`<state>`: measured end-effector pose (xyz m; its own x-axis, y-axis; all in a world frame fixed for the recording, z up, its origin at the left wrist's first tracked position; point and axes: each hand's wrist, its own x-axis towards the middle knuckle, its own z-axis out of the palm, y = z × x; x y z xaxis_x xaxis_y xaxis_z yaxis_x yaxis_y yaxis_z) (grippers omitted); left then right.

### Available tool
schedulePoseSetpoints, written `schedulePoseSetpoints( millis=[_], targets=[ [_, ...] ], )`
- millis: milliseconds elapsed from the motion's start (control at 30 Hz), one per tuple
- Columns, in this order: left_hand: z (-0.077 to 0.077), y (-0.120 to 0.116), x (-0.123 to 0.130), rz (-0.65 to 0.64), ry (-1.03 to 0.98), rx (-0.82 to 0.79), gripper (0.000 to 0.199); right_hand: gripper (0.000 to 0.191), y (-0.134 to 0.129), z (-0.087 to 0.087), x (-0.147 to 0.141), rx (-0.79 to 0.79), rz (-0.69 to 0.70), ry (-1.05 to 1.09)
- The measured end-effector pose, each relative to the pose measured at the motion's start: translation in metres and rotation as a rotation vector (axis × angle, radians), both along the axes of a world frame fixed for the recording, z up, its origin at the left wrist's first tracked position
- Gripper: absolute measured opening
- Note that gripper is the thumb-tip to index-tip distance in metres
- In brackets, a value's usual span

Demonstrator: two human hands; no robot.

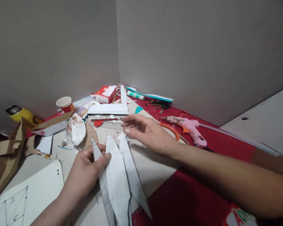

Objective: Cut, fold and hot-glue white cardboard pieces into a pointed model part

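My left hand (86, 166) pinches several long, pointed white paper-covered pieces (117, 175) between thumb and fingers. They fan downward, and a narrower one lies along the left. The right piece (132, 174) spreads away from the others, its top end close to my right thumb. My right hand (151, 133) hovers over the upper ends with thumb and fingers apart, nothing seen between them. Whether the thumb tip touches the right piece, I cannot tell. Just beyond the right fingertips lies a thin brush-like stick (103, 119).
At right lie a pink glue gun (187, 125) and orange-handled scissors (171, 130). Behind stand a red box (105, 94), a glue tube (135, 94) and a paper cup (66, 105). Leftward are a yellow bottle (23, 116), cardboard pieces (10, 157) and a drawn sheet (42, 185). Grey walls meet behind.
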<state>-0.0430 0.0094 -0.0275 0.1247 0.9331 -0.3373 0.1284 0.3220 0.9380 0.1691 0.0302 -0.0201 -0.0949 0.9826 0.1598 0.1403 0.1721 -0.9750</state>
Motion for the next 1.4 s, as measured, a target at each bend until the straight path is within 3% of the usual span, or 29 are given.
schedulePoseSetpoints(
  millis=[133, 300, 433, 567, 733, 900, 1067, 1300, 1400],
  targets=[
    [0.004, -0.01, 0.007, -0.078, 0.055, 0.034, 0.029, 0.035, 0.001, -0.012, -0.008, -0.238, 0.227, 0.066],
    [0.01, -0.012, 0.009, -0.097, 0.091, 0.067, 0.026, 0.039, -0.005, -0.017, -0.018, -0.382, 0.211, 0.496],
    [0.009, -0.012, 0.009, -0.139, 0.112, 0.09, 0.025, 0.036, -0.007, -0.019, -0.021, -0.463, 0.216, 0.513],
    [0.006, -0.014, 0.01, -0.143, 0.14, 0.137, 0.026, 0.035, -0.01, -0.022, -0.024, -0.445, 0.128, 0.431],
    [0.006, -0.015, 0.013, -0.091, 0.1, 0.118, 0.037, 0.034, -0.008, -0.025, -0.026, -0.433, 0.132, 0.458],
    [0.003, -0.012, 0.015, -0.215, -0.012, -0.045, 0.047, 0.031, -0.001, -0.029, -0.026, -0.403, 0.101, 0.563],
    [-0.004, -0.01, 0.013, -0.226, 0.002, -0.033, 0.054, 0.03, 0.003, -0.034, -0.026, -0.333, 0.042, 0.524],
    [-0.009, -0.012, 0.012, -0.172, -0.034, -0.051, 0.049, 0.03, 0.01, -0.038, -0.021, -0.471, 0.188, 0.544],
    [-0.01, -0.013, 0.013, -0.164, 0.013, 0.002, 0.051, 0.03, 0.01, -0.04, -0.02, -0.447, 0.226, 0.476]
  ],
)
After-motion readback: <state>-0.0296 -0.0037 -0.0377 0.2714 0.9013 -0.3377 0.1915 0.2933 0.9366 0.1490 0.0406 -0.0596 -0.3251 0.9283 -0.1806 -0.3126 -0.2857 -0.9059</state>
